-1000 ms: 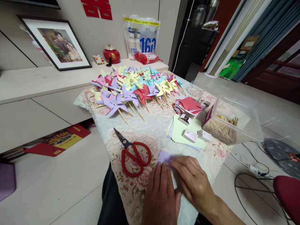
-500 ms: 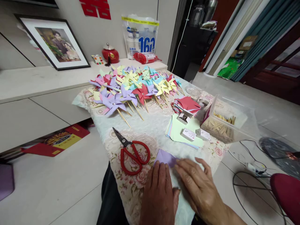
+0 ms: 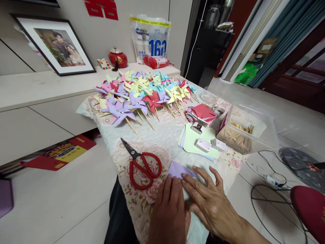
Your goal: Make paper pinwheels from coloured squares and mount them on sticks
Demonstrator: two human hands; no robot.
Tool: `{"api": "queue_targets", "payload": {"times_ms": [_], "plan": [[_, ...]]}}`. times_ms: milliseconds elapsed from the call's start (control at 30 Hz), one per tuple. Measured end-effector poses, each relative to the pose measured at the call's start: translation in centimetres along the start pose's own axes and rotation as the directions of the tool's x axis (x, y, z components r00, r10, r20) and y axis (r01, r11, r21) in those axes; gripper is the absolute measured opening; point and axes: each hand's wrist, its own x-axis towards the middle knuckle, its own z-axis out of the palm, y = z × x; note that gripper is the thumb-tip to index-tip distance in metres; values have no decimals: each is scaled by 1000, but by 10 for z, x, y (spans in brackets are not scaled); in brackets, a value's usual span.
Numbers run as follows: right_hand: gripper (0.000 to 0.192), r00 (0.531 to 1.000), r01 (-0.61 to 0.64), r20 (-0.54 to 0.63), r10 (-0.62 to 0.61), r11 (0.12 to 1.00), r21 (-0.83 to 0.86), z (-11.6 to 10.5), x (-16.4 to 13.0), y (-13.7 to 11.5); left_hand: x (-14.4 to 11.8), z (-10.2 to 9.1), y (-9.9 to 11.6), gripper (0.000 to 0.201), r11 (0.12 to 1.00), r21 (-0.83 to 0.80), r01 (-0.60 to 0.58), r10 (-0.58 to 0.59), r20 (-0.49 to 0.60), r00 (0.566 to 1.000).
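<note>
A folded purple paper (image 3: 176, 169) lies on the floral tablecloth (image 3: 142, 200) at the near edge of the table. My left hand (image 3: 169, 213) lies flat on its near part, fingers together. Beside it my right hand (image 3: 210, 203) presses on the paper with its fingers spread, the index finger running across the fold. Only the paper's far corner shows past the two hands. Red-handled scissors (image 3: 141, 165) lie shut just left of my left hand.
A heap of paper pinwheels (image 3: 142, 93) on sticks fills the far half of the table. A stack of coloured paper squares (image 3: 193, 142), small boxes (image 3: 203, 145), red cut papers (image 3: 201, 113) and a clear box of wooden sticks (image 3: 243, 130) sit to the right. Cables (image 3: 269, 189) lie on the floor.
My right hand has opened its fingers wider and slid left across the purple paper toward my left hand. The left hand has stayed pressed on the paper.
</note>
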Motion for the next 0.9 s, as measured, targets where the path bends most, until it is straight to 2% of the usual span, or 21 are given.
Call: {"api": "queue_targets", "payload": {"times_ms": [167,333,433,533,600,667,767,900], "plan": [[46,999,-19,-45,21,999,39,1,3,3,-2,-2,-6,37,999,20,-36,36,2,999],[39,995,-60,-81,63,997,46,0,2,4,-3,-12,-17,37,996,55,-76,76,-1,997],[31,986,-129,-96,138,988,88,0,1,7,-6,-19,-22,37,993,86,-80,79,16,997],[26,971,-206,-79,227,955,212,-1,3,14,-9,-20,-25,38,993,94,-78,75,27,997],[27,947,-285,-47,318,899,332,-1,9,18,-9,-19,-25,38,995,86,-59,57,22,998],[25,902,-392,15,431,806,444,-3,20,21,-10,-17,-24,37,997,76,-31,30,6,1000],[24,837,-531,181,516,689,493,-6,42,24,-10,-15,-22,36,998,59,-2,3,-23,1000],[29,793,-607,343,503,695,385,-10,61,25,-11,-14,-21,34,999,34,11,-10,-48,999]]}}
